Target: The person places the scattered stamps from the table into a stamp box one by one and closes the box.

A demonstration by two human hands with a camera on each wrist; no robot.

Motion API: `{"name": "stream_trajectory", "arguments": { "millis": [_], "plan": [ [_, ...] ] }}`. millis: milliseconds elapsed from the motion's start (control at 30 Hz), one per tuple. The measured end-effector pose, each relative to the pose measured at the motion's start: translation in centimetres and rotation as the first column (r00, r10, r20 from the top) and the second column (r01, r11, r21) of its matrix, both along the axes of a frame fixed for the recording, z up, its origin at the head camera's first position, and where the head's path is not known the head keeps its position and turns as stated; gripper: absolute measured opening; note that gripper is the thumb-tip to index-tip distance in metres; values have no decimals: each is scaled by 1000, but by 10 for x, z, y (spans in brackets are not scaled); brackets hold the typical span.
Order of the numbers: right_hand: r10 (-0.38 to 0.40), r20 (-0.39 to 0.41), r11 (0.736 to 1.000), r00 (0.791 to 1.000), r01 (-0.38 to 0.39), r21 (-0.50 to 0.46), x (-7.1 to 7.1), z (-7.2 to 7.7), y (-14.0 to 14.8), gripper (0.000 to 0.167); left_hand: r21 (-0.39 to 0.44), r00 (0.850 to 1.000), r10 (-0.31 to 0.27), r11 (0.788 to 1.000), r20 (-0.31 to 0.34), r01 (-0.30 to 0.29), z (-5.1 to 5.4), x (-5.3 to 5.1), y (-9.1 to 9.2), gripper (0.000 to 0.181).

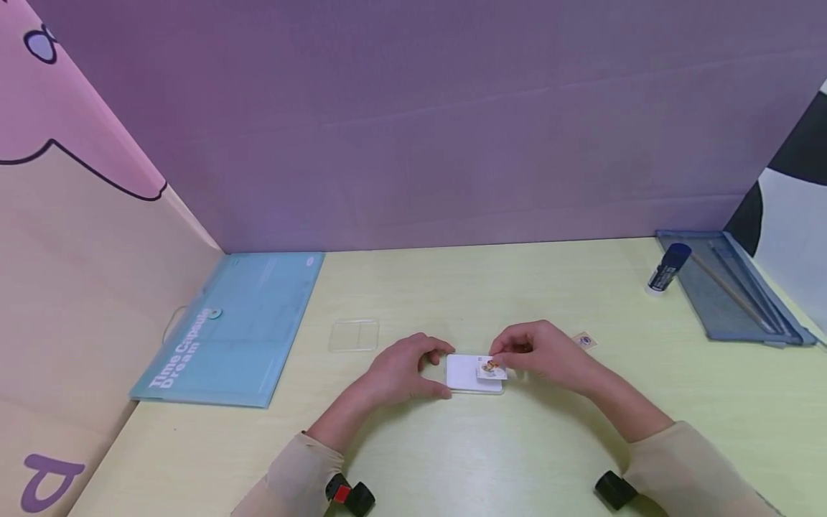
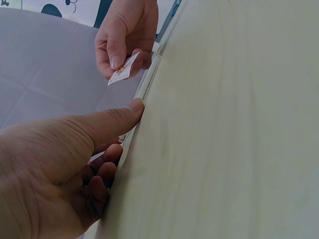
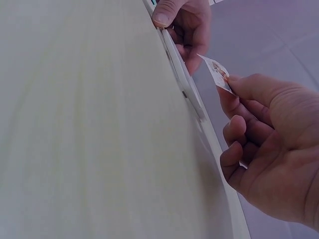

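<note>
Sleeves (image 1: 293, 474), right fingers (image 1: 517, 334) pinching sticker (image 1: 487, 373), left fingers (image 1: 433, 388) gripping slab (image 1: 461, 370), pale table (image 1: 478, 452), purple wall (image 1: 452, 143)

Thin, smooth paper in the small white rectangular printed card (image 1: 487, 372). Smooth, plastic-looking finish on the flat white rectangular slab (image 1: 462, 372). Clear plastic in the transparent rectangular piece (image 1: 354, 335). Wood-like grain with a soft sheen on the pale yellow-green tabletop (image 1: 491, 456). Smooth plastic on the light-blue rectangular folder (image 1: 258, 337). Matt, faintly creased sheeting on the purple backdrop (image 1: 420, 143).
</note>
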State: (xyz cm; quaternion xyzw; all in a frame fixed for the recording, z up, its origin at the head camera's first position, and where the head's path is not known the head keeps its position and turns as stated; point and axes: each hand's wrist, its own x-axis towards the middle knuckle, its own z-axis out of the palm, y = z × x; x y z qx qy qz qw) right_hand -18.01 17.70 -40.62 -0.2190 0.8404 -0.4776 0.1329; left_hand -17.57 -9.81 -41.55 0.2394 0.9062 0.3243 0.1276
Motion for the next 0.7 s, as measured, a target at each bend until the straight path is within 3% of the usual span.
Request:
{"name": "stream_trajectory", "arguments": {
  "millis": [700],
  "plan": [
    [-24, -19, 1000, 1000, 24, -19, 0, 3, -18, 6, 7, 1000, 1, 1000, 9, -1, 0, 0, 0, 54]
  ]
}}
